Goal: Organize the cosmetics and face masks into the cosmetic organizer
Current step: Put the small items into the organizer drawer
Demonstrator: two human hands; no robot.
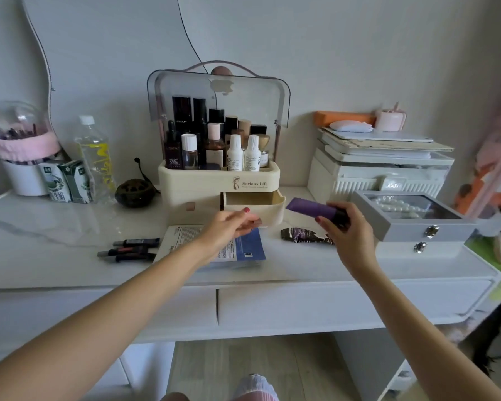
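A cream cosmetic organizer (185, 180) stands at the back of the white dressing table, its clear lid raised and its top tray full of bottles. Its right drawer (253, 208) is pulled out. My left hand (232, 227) touches the drawer's front, fingers curled at the handle. My right hand (346, 227) holds a purple tube (310, 208) with a dark cap just right of the drawer. Face mask sachets (245, 247) lie flat under my left wrist. Three dark lip tubes (130, 250) rest to their left. A crumpled dark purple sachet (304, 235) lies below the tube.
A grey jewellery box (402, 227) with pearls sits close on the right, white storage boxes (382, 172) stacked behind it. On the left are a water bottle (94, 157), milk cartons (67, 180), a brush holder (23, 157) and a dark round burner (135, 192).
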